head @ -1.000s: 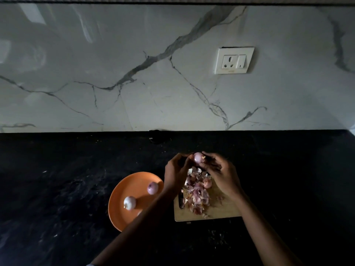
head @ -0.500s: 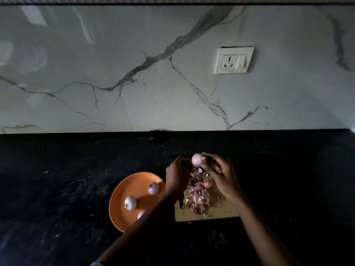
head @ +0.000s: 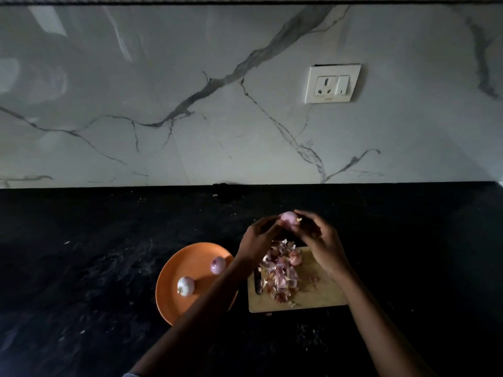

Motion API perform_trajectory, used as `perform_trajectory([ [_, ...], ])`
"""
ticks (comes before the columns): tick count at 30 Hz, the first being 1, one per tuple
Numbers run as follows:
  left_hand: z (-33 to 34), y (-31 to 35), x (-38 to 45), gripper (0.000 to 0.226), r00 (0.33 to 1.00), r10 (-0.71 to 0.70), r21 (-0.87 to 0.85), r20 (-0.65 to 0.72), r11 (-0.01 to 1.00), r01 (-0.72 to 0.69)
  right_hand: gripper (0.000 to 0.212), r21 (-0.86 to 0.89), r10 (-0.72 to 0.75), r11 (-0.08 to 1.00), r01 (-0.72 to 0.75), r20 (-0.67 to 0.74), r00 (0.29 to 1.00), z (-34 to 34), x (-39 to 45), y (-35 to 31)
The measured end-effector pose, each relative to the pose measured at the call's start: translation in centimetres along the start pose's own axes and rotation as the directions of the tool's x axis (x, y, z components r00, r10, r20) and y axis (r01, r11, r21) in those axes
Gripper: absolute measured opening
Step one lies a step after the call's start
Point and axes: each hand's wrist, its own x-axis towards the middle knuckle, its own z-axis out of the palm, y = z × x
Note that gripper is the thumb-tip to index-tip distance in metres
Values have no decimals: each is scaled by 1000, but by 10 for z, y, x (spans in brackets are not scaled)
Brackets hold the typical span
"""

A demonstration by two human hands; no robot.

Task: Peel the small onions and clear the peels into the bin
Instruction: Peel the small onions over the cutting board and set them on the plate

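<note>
1. Head view: left hand point(head: 258, 238) and right hand point(head: 321, 238) both pinch one small onion point(head: 288, 219), raised above the far edge of the cutting board point(head: 321, 295).
2. Left fingers curl round the onion's left side; right fingertips close on its right end, where a scrap of skin shows. Judgement: left steadies, right strips.
3. Held over the board, likely so skins drop onto the peel pile point(head: 279, 276) there. One more small onion point(head: 295, 257) lies at the pile's far edge.
4. Orange plate point(head: 187, 257), just left of the board, carries two onions: one purple point(head: 218, 265), one pale point(head: 186, 285). Probably the finished ones.
5. Bin not in view; peels not yet cleared.
6. Bench point(head: 81, 254): black speckled stone, dimly lit. Behind it, a white veined marble wall point(head: 163, 91) with a socket point(head: 332, 83).
</note>
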Motion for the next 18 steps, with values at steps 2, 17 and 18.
perform_trajectory([
  [2,1,3,0,37,1000,18,-13,-13,1000,-19,37,-4,-28,1000,28,14,1000,2,1,0],
  [17,-3,-1,0,52,995,69,42,-76,997,-66,44,-123,-79,989,79,8,997,5,4,6],
  [18,-3,-1,-1,51,993,85,70,-78,994,-80,42,-125,-82,989,82,5,997,5,4,6],
])
